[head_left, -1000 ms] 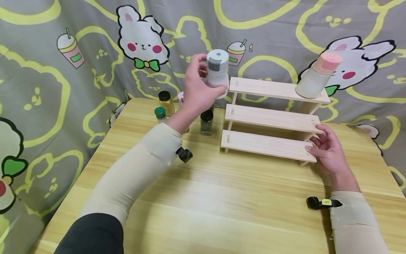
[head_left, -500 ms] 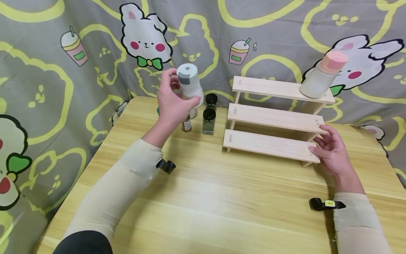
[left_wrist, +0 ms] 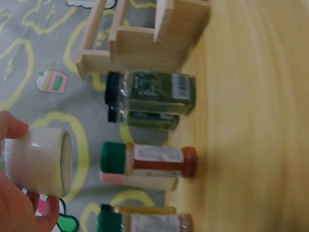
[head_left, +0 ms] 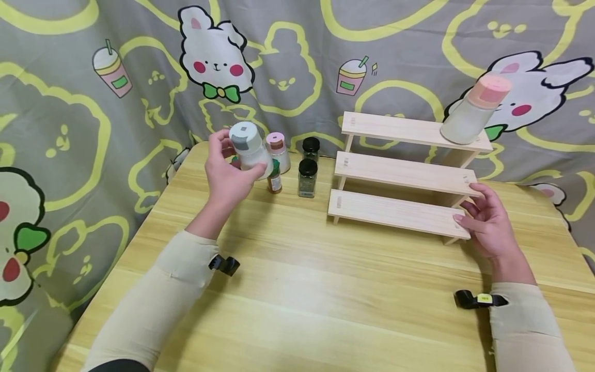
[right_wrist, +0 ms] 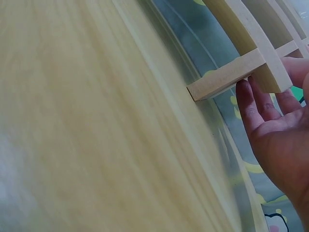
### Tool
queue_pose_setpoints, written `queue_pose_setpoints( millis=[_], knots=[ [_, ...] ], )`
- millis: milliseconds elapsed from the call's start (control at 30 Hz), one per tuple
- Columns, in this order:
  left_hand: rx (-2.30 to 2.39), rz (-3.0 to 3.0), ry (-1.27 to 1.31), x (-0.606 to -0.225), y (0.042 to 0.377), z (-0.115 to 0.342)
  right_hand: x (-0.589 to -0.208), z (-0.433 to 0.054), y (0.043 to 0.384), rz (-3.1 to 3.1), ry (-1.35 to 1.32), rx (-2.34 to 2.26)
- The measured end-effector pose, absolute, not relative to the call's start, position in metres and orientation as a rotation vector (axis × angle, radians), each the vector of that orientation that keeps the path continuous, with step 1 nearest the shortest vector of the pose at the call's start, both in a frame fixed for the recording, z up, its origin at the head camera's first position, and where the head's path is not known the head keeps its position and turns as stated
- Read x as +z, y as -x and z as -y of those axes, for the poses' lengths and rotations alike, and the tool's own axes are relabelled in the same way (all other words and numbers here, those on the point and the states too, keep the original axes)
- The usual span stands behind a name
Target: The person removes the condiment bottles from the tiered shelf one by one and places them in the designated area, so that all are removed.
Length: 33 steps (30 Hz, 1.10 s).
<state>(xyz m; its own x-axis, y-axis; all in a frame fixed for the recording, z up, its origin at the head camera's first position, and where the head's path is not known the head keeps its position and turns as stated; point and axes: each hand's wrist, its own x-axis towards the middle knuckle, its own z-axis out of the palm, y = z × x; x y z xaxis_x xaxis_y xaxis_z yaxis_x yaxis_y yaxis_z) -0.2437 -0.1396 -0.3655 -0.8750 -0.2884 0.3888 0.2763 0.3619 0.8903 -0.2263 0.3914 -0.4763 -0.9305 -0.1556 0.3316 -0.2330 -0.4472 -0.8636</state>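
Observation:
My left hand [head_left: 228,181] grips a seasoning shaker [head_left: 253,157] with a white cap and white contents. It is tilted and held up over the back left of the table, overlapping the spice bottles in the head view. In the left wrist view the shaker's base [left_wrist: 65,162] stands clear of the table. My right hand [head_left: 490,227] holds the right end of a three-tier wooden shelf rack [head_left: 404,173], thumb on the lowest board and fingers at the step above. A pink-capped shaker [head_left: 469,121] stands on the top tier's right end.
Left of the rack stand two black-lidded spice jars [head_left: 307,181], a smaller pink-capped shaker [head_left: 279,157] and a green-capped spice bottle [head_left: 275,182]. Another green-capped bottle [left_wrist: 145,223] shows in the left wrist view. A patterned curtain [head_left: 288,62] hangs behind the table.
My left hand has carried the white-capped shaker left and down, from beside the rack's top tier to over the spice bottles. The right hand stays on the rack.

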Motion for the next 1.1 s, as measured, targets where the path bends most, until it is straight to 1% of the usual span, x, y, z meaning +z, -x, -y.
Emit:
queue_pose_setpoints(
  millis=[300,1100],
  knots=[
    [-1.523,2.185,-0.132,-0.388,0.235,0.158,-0.476,-0.391,0.227,1.632,-0.584,2.561],
    [-1.473,2.319,-0.243,-0.443,0.224,0.188,-0.475,-0.391,0.225,1.656,-0.565,2.551]
  ],
)
